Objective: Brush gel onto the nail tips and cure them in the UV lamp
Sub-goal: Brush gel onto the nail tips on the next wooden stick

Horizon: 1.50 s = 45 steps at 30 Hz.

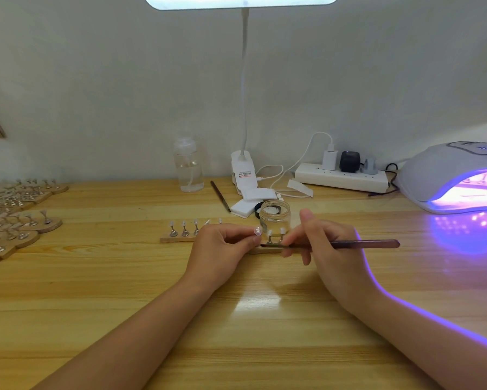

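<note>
My left hand (222, 243) pinches a small clear nail tip (257, 231) on its metal stand, lifted just above the table. My right hand (326, 243) holds a dark brush (363, 244) like a pen, its tip pointing left just under the held nail tip. Behind my hands a wooden strip (177, 239) carries several nail tips on metal stands. An open clear gel jar (274, 213) stands right behind the strip. The UV lamp (450, 175) glows purple at the right, with a strip of tips inside it.
Several wooden holders with more nail tips (19, 218) crowd the left edge. At the back stand a clear pump bottle (188, 166), a clip desk lamp (243, 170), white pads (245, 206), a second brush (220, 196) and a power strip (340, 177) with cables.
</note>
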{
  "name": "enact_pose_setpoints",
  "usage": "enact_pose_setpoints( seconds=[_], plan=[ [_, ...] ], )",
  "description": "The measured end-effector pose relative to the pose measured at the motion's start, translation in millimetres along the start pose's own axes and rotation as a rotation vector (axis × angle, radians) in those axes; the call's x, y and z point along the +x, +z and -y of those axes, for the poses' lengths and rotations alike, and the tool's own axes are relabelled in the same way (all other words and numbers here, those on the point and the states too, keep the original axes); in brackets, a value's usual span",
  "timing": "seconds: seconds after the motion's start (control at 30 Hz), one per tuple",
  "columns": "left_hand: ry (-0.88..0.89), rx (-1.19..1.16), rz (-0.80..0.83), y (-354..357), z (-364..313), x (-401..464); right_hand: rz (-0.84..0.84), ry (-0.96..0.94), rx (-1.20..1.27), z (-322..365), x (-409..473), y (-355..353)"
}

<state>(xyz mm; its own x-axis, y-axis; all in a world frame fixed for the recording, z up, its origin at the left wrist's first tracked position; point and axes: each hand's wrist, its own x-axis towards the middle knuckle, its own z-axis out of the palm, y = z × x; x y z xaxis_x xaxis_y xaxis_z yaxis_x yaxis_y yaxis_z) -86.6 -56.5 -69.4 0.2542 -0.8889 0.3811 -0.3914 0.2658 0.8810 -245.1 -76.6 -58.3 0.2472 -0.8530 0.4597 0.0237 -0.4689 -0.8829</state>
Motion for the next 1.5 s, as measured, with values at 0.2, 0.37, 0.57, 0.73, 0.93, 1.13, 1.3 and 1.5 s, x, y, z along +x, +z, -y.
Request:
enact_pose_setpoints(
  seconds=[0.2,0.37,0.57,0.73,0.93,1.13,1.3,1.5],
  plan=[
    [-0.007,-0.007,0.004,0.0,-0.2,0.1,0.017,0.015,-0.024,0.3,1.9,0.9],
    [-0.016,-0.018,0.006,0.0,0.0,0.1,-0.04,0.022,0.011,0.8,2.9,-0.4],
    [-0.02,-0.015,-0.001,-0.3,-0.7,-0.1,-0.018,0.01,0.018,-0.4,1.0,-0.1],
    [-0.006,0.004,-0.033,-0.2,-0.5,1.8,-0.146,-0.088,-0.047,-3.0,4.3,-3.0],
    [-0.068,0.067,-0.018,1.4,0.4,4.6,-0.184,-0.11,-0.044,-7.3,8.0,-5.3],
    [-0.103,0.119,0.005,1.4,1.4,5.9,-0.085,-0.139,-0.133,-7.7,9.0,-5.0],
    [-0.154,0.171,0.042,1.1,-0.5,6.6,-0.038,-0.179,-0.234,-10.6,10.7,-6.2],
    [-0.13,0.281,0.124,-0.2,1.1,4.6,-0.008,-0.278,-0.471,-13.9,13.1,-5.7]
  ],
)
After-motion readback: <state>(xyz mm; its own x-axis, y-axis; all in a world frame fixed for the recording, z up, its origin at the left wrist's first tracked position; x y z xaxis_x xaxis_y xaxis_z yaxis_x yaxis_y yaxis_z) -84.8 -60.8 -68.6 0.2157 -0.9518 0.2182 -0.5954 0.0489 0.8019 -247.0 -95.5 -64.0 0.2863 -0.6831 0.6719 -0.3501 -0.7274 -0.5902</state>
